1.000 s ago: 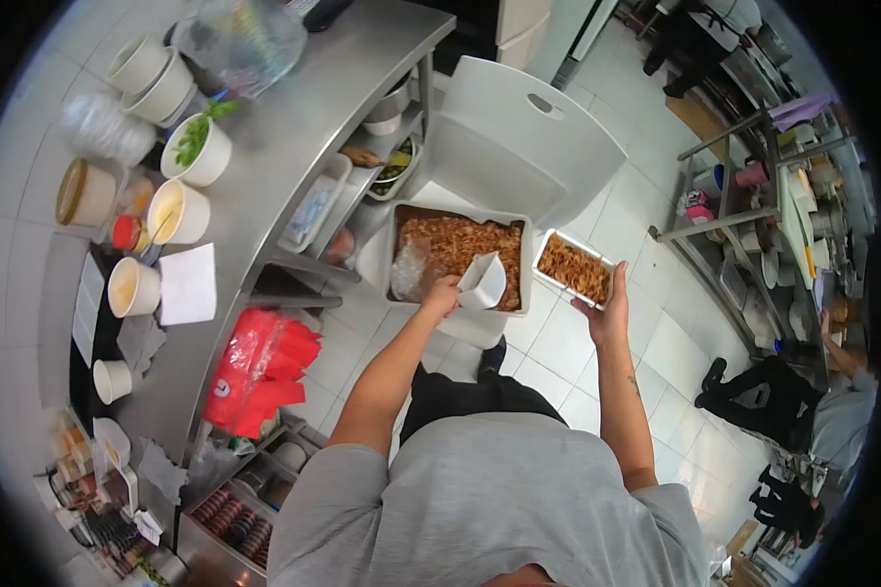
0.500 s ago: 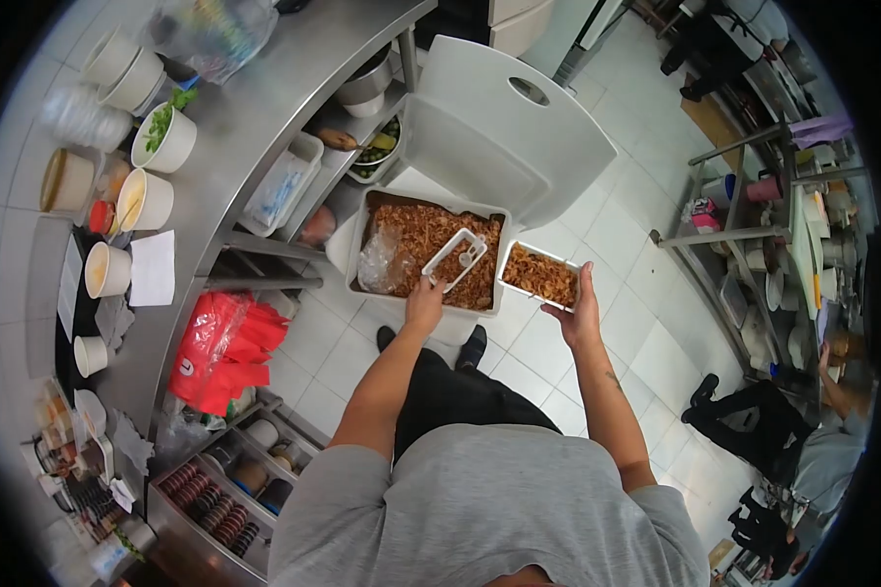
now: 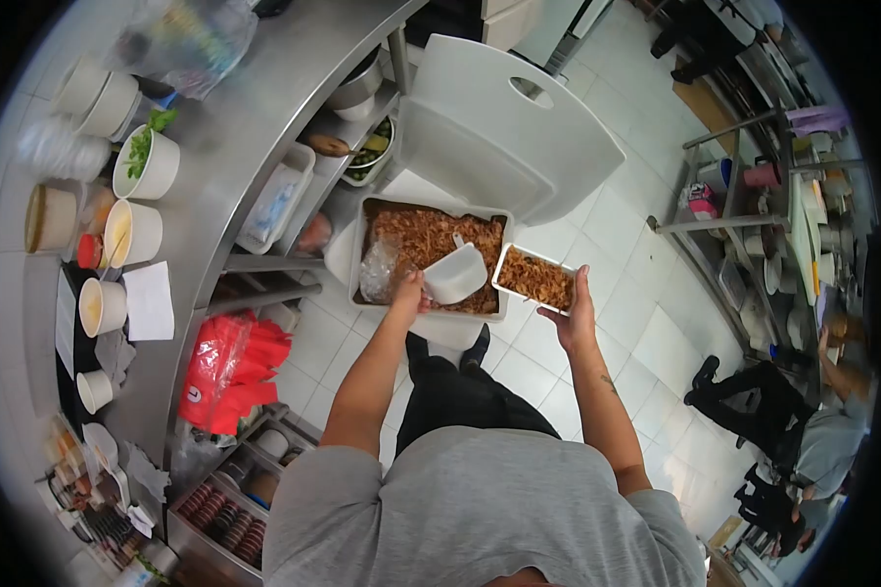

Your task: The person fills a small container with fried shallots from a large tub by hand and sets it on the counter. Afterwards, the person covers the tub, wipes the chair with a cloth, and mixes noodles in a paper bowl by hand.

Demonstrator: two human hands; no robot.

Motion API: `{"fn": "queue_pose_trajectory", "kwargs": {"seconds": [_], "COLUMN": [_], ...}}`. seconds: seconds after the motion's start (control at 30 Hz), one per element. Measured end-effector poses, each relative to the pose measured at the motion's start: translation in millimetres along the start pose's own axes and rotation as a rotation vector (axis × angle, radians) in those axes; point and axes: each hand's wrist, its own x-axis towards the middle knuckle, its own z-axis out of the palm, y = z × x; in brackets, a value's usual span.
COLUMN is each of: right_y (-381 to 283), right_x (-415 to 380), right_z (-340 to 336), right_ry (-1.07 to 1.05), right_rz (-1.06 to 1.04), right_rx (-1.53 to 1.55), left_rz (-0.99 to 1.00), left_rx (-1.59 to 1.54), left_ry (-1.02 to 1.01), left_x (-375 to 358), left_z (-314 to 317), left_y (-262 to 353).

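My left hand (image 3: 410, 291) grips a white plastic tub (image 3: 455, 274) by its near left end. The tub is tipped, its pale outer side turned up, over a large white bin (image 3: 505, 235) of brown crispy flakes (image 3: 411, 223) that look like fried onions. A clear plastic bag (image 3: 377, 272) lies on the flakes beside that hand. Held in my right hand (image 3: 578, 318) is a white rectangular container (image 3: 500, 266), filled with the same flakes, just right of the bin. My fingers wrap its right end and underside.
A big white panel with an oval handle hole (image 3: 509, 127) leans behind the bin. Left stands a steel counter (image 3: 210, 186) with white cups, shelves below and a red bag (image 3: 230, 367). At right, a metal rack (image 3: 724, 223) and a person in dark trousers (image 3: 754, 416).
My left hand has turned the tub over, so its outer side shows instead of its open top. The right hand and its filled container have barely moved.
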Motion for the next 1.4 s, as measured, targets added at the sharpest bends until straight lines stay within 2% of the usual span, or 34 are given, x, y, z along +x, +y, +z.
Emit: {"fn": "queue_pose_trajectory", "kwargs": {"seconds": [0.07, 0.33, 0.43, 0.53, 0.63, 0.67, 0.77, 0.97, 1.07, 1.27, 1.33, 1.4], "right_y": [5, 7, 12, 11, 14, 18, 17, 20, 17, 11, 11, 9], "right_x": [0, -6, -5, -6, -5, 0, -2, 0, 4, 15, 20, 20], "right_z": [3, 21, 18, 22, 22, 23, 28, 33, 34, 38, 42, 49], "right_ry": [0.008, 0.054, 0.052, 0.073, 0.055, 0.031, 0.016, 0.006, -0.008, -0.093, -0.125, -0.151], "right_rz": [0.015, 0.004, -0.008, -0.014, -0.012, -0.005, -0.005, -0.026, -0.046, -0.048, -0.035, -0.030], "right_rx": [0.017, 0.071, 0.094, 0.102, 0.122, 0.131, 0.137, 0.140, 0.152, 0.133, 0.126, 0.116], "left_rz": [-0.046, 0.001, 0.214, 0.715, 1.201, 1.165, 1.278, 1.197, 1.220, 1.370, 1.437, 1.371], "left_rx": [-0.019, 0.230, 0.388, 0.554, 0.862, 0.912, 1.011, 0.931, 0.853, 0.732, 0.735, 0.624], "left_ry": [-0.048, -0.187, -0.098, -0.133, 0.049, 0.014, 0.075, 0.154, 0.211, 0.520, 0.685, 0.821], "left_x": [-6, -32, -47, -60, -94, -102, -116, -127, -143, -209, -241, -271], "left_z": [-4, -25, -28, -34, -32, -33, -35, -44, -50, -89, -111, -135], "left_y": [5, 27, 33, 35, 33, 34, 34, 34, 43, 89, 107, 119]}}
